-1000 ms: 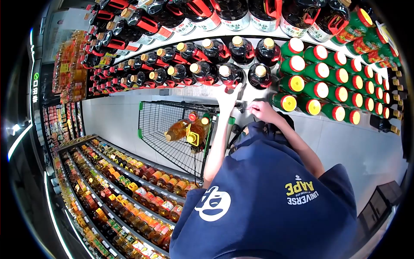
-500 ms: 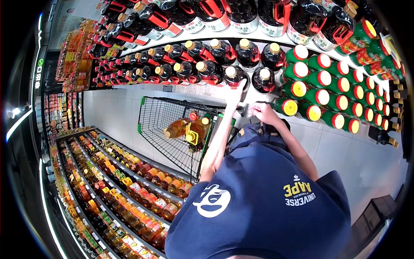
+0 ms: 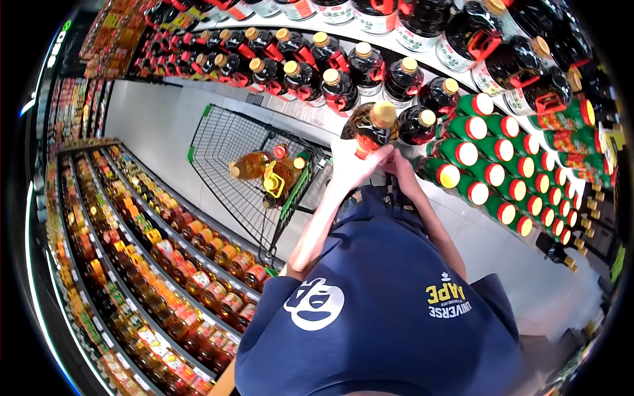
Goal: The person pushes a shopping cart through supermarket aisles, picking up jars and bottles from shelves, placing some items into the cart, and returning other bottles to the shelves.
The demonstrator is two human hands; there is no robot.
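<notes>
My left hand (image 3: 351, 164) is closed around a large dark soy sauce bottle (image 3: 367, 125) with a yellow cap and a red handle. The bottle is held off the shelf in front of my body, its cap smeared by motion. Close against the bottle's lower right side is my right hand (image 3: 400, 173), fingers curled; what they grip is hidden. Similar soy sauce bottles (image 3: 339, 91) stand in rows just beyond, and another bottle (image 3: 417, 125) is to the right of the held one.
A wire shopping cart (image 3: 218, 142) stands to my left, with oil bottles (image 3: 251, 165) inside. Green bottles with red-rimmed caps (image 3: 467, 153) fill the display to my right. Shelves of oil bottles (image 3: 191, 257) run along the lower left. Larger dark jugs (image 3: 462, 39) line the upper shelf.
My left hand has taken a soy sauce bottle from the front row and brought it towards my body. My right hand has come up beside it. The view has shifted slightly.
</notes>
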